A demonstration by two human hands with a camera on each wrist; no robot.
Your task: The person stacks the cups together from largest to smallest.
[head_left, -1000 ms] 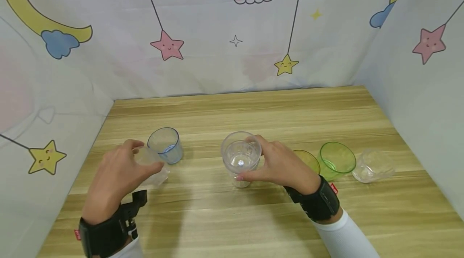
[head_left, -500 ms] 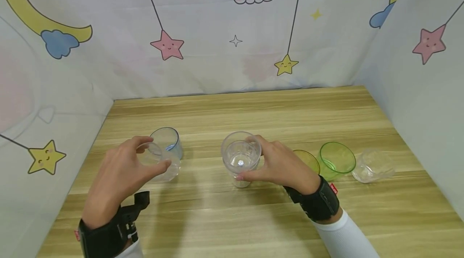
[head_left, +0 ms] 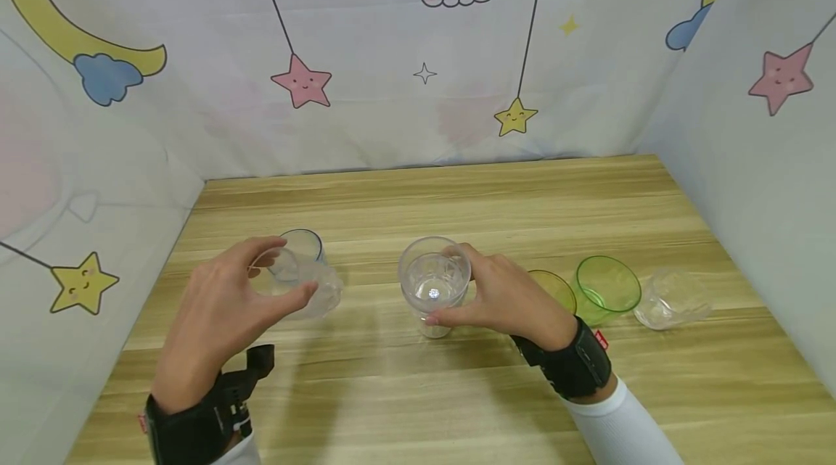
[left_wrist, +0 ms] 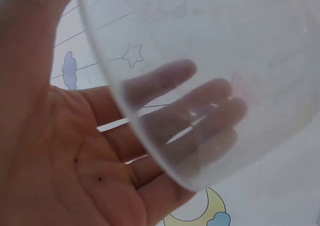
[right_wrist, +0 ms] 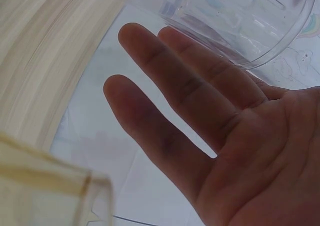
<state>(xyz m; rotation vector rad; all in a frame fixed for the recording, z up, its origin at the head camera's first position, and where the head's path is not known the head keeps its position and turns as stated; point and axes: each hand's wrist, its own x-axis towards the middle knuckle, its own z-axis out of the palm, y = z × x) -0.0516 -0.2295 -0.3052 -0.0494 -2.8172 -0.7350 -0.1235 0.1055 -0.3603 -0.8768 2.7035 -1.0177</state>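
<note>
L hand (head_left: 225, 294) grips the clear cup (head_left: 318, 289), tilted, mouth palm-side, base pointing R twd the stemmed glass (head_left: 434, 287); R hand (head_left: 506, 294) has that one pinched, upright, just to its L; blue-rimmed cup (head_left: 305, 241) sits just behind the clear one, nearer L hand

Round see-through colourless cups (head_left: 302, 278) (head_left: 434, 273) (head_left: 673, 298): three. Round see-through blue-rimmed cup (head_left: 307, 241): one. Round see-through yellow-rimmed cup (head_left: 554, 287): one. Round see-through green cup (head_left: 607, 287): one. Bare hands (head_left: 222, 298) (head_left: 512, 298): two. Black wrist straps (head_left: 189, 425) (head_left: 568, 363): two. White sleeves (head_left: 238, 452) (head_left: 620, 421): two. Wood-grain tabletop (head_left: 392, 407): one.
</note>
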